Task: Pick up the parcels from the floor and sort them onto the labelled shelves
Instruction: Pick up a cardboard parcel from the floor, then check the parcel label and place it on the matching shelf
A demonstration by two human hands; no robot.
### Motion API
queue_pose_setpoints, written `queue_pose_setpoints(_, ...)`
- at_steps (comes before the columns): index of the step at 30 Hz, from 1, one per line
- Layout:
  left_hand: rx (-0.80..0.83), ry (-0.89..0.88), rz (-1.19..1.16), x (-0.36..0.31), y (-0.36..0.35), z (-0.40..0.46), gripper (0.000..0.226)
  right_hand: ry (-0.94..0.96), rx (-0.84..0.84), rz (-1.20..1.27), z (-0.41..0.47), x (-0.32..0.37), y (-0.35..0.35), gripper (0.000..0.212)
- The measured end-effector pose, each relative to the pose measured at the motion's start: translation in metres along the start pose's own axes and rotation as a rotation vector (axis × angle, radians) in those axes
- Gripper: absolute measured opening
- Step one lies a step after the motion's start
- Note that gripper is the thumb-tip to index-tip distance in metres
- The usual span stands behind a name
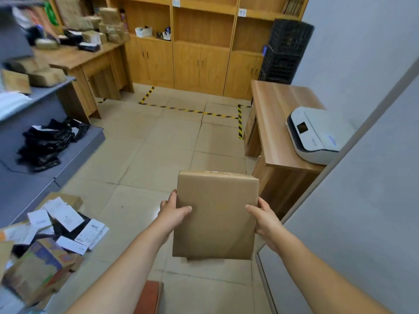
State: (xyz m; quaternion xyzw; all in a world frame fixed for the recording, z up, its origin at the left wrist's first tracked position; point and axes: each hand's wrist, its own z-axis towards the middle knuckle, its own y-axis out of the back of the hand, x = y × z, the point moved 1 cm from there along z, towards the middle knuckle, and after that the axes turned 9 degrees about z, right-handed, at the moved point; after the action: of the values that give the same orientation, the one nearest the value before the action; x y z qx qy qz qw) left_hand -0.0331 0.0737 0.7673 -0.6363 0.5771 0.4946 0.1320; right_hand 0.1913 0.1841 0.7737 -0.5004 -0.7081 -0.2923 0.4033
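A flat brown cardboard parcel [215, 216] is held in the air in front of me, above the tiled floor. My left hand [173, 210] grips its left edge, thumb on top. On the opposite edge my right hand [264, 219] holds it the same way. A heap of parcels [52, 236] with white labels, black bags and printed boxes lies on the floor at the lower left. Grey shelves [45, 91] at the left carry brown boxes and black bagged parcels [47, 141]. Wooden labelled shelves [204, 41] stand along the far wall.
A wooden desk [278, 114] at the right bears a white label printer [317, 134]. Black crates [285, 51] are stacked in the far right corner. Another desk [74, 57] at the far left is piled with parcels. Yellow-black tape [192, 109] marks the floor.
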Motion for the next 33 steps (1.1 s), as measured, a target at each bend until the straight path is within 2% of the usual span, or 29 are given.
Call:
queue_pose_setpoints(3,-0.007,-0.072,-0.043,-0.028,0.016,-0.024,0.065,0.034,0.019,0.033,-0.024,0.032,0.002,0.060)
queue_pose_setpoints(5,0.000,-0.111,-0.084,-0.041,0.025,-0.037,0.064,0.057,0.043,0.063,-0.037,0.048,0.004,0.057)
queue_pose_setpoints(12,-0.024,-0.173,-0.257,-0.072,0.045,-0.068,0.037,0.075,0.030,0.137,-0.065,0.081,0.013,0.062)
queue_pose_setpoints(18,-0.098,-0.216,-0.250,-0.086,0.060,-0.083,0.051,0.073,0.047,0.200,-0.079,0.096,0.019,0.059)
queue_pose_setpoints(23,-0.115,-0.253,-0.185,-0.095,0.069,-0.096,0.055,0.132,0.103,0.206,-0.091,0.105,0.023,0.047)
queue_pose_setpoints(31,0.017,-0.398,-0.115,-0.105,0.080,-0.121,0.066,0.201,0.097,0.170,-0.108,0.119,0.028,0.064)
queue_pose_setpoints(33,0.030,-0.426,-0.116,-0.106,0.082,-0.126,0.061,0.186,0.078,0.142,-0.110,0.121,0.028,0.067)
